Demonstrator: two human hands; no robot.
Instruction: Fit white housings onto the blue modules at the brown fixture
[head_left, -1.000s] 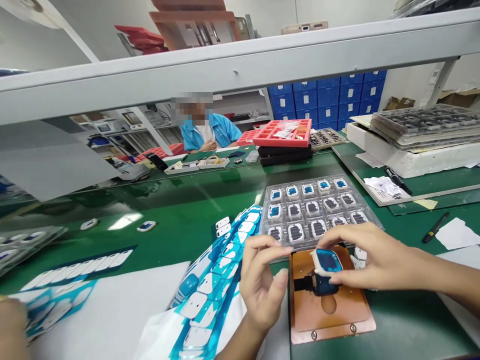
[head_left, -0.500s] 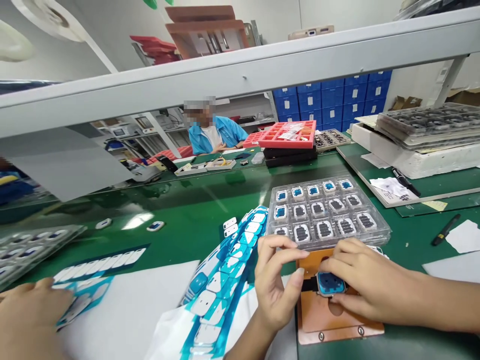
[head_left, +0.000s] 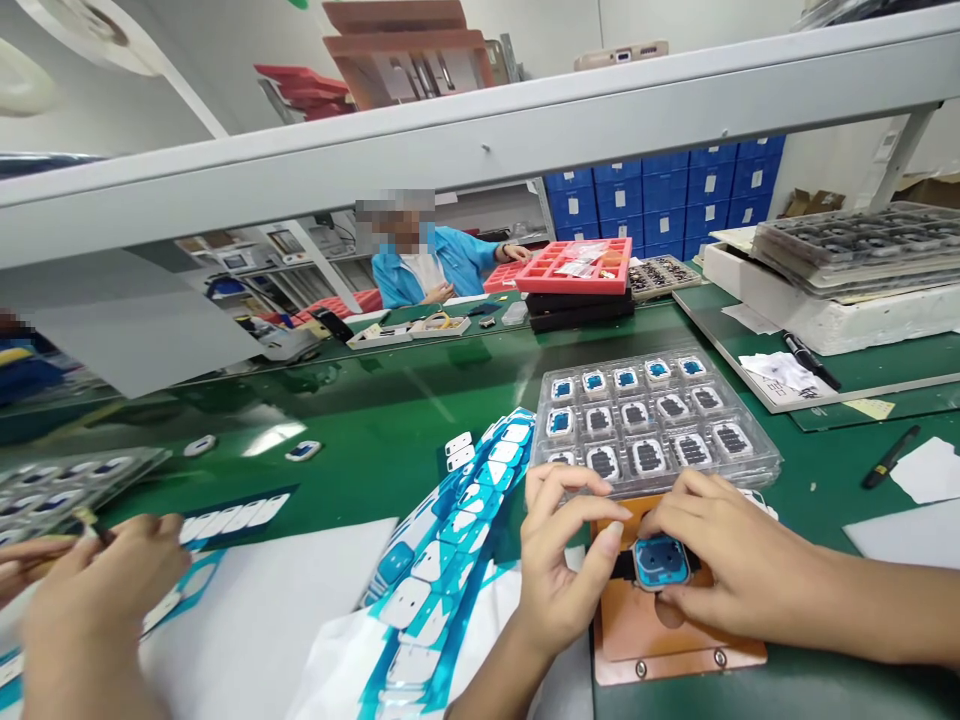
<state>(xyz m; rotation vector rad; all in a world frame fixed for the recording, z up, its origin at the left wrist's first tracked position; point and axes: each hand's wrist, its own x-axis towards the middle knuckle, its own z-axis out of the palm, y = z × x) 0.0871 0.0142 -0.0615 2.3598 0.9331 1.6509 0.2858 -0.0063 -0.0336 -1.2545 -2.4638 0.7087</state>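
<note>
Pressing: the right hand [head_left: 750, 565] bears down on a rounded-square watch module [head_left: 660, 562] with blue film on its face, probably a smartwatch body, though fingers hide part of it.
Right hand state: grasping the module, fingers curled over its upper and lower edges.
Left hand state: the left hand [head_left: 566, 560] is curled just left of the module, thumb and fingertips drawn close together; whether they pinch a thin film, I cannot tell.
Module's place: on the upper half of an orange jig plate [head_left: 679, 640], with a black strip [head_left: 622, 566] running out from under its left side.
Step in hand: by my reading, seating the module on the plate.
Next move calls for: even, steady pressure, then the right fingers lifting clear before the module can come off.
Beyond the plate: a clear blister tray [head_left: 652, 425] holds rows of modules in separate pockets.
Left of the plate: a long sheet of blue-and-white film stickers [head_left: 442, 570] lies on the bench, and farther left are a co-worker's hands [head_left: 97, 620].
Right of the plate: a black marker pen [head_left: 890, 457].
</note>
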